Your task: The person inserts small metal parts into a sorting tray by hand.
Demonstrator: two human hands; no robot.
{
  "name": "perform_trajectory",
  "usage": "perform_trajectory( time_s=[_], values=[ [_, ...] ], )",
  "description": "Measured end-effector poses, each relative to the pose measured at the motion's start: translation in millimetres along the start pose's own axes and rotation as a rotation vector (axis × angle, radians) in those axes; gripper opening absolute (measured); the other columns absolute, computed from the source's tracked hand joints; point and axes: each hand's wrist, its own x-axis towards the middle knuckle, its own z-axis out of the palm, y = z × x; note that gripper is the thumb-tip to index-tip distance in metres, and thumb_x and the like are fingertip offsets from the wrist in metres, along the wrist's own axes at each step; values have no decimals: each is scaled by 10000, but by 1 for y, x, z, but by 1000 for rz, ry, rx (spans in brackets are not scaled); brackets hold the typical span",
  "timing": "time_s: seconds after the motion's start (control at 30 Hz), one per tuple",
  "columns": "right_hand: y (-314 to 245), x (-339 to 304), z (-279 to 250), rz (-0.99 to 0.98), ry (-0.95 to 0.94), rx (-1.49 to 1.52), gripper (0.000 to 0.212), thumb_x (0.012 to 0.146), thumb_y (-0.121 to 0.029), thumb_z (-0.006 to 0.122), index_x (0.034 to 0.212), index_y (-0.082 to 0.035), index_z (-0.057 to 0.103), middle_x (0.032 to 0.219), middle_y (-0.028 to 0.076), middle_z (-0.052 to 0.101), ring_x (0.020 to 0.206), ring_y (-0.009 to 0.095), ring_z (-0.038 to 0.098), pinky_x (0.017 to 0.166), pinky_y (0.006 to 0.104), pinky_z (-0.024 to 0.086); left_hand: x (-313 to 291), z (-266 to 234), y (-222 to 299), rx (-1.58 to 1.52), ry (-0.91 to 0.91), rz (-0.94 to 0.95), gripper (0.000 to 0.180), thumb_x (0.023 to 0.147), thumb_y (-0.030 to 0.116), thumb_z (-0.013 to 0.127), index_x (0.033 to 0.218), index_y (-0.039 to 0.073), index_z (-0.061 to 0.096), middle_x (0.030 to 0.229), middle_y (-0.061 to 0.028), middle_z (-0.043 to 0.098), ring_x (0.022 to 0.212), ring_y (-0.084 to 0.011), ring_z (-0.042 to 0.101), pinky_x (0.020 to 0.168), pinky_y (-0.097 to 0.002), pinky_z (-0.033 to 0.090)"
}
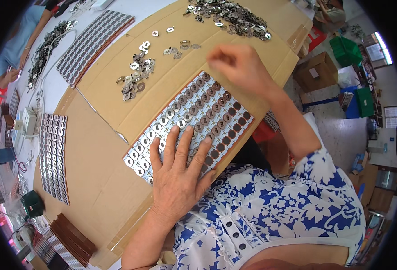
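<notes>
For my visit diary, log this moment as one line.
left hand: spread on sheet of discs | right hand: curled, blurred, near sheet | loose metal discs: on cardboard

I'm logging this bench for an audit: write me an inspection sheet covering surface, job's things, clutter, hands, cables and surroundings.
Surface: flat brown cardboard, seamed.
Job's things: rectangular blue-and-white sheet bearing rows of round metal pieces, with plain dark circles along its near edge; scattered pile of loose silver metal pieces beyond it.
Clutter: stack of reddish-brown flat strips, lower left.
Hands: left hand spread on the sheet; right hand blurred near its top corner, contents unclear.
Cables: pale thin cable, upper left.
Surroundings: person in light-blue clothing; green plastic crate.
</notes>
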Motion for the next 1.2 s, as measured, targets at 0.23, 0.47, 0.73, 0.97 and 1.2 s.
perform_trajectory(
  time_s=[0.23,0.47,0.73,0.97,1.2],
  values=[
    [58,60,5,-422,113,-427,172,1029,-124,733,1181,-52,774,1034,130,746,889,314,744,843,448,593,3,-2,0,-20,-7,4,760,916,396,893,1605,193,643,1691,-202,532,1605,-436,445,1302,-700,263],
    [26,1,-22,-32,-23,-116,124,1021,-63,725,1128,-20,768,1023,105,769,911,230,761,827,371,598,1,-4,0,-28,-5,-9,764,888,369,912,1586,189,660,1687,-198,541,1602,-429,451,1309,-698,257],
    [31,-9,-19,-324,-5,-284,104,1034,-71,719,1107,-5,755,995,94,759,870,189,743,809,358,595,3,-3,1,-19,-12,2,794,864,364,927,1591,195,657,1682,-196,547,1602,-429,452,1309,-702,263],
    [26,-19,-26,25,13,-58,137,1055,-108,702,1141,-7,738,977,152,771,874,296,772,820,408,599,3,0,1,-13,-1,0,770,890,373,912,1594,198,653,1683,-189,546,1600,-427,456,1312,-698,262],
    [29,-51,-38,54,139,-303,143,1046,-67,705,1173,-12,741,958,171,762,897,358,770,833,417,600,2,-1,0,25,23,1,743,901,384,905,1579,198,666,1686,-185,548,1610,-423,451,1323,-678,261]
  ],
)
